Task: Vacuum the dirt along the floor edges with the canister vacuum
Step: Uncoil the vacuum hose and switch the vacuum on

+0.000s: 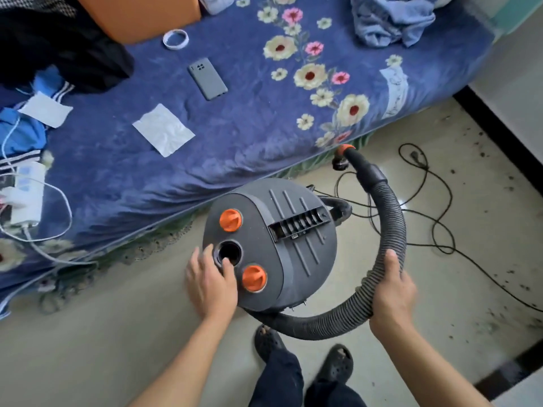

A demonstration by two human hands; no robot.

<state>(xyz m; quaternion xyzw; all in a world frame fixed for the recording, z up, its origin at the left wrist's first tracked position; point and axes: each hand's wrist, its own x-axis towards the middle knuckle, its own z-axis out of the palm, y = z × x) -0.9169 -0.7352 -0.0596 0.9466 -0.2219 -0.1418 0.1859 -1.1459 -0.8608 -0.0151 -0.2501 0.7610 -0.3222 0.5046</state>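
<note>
Judging by bulk, the dark grey drum-shaped plastic canister vacuum (293, 245), standing on the pale floor (117, 333) with the blue floral bed (264, 127) at 12 o'clock, looks heavy and rigid. Its ribbed grey flexible hose (393, 224), looping round at 3 o'clock, should flex freely yet give sure hold; the right hand (390, 286) grips it. The left hand (211, 277) rests straight-fingered at the lid's open round port (230, 252).

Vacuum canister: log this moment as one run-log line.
left hand: touching open port on canister | right hand: gripping hose | nozzle: near bed edge | dirt: along wall
</note>
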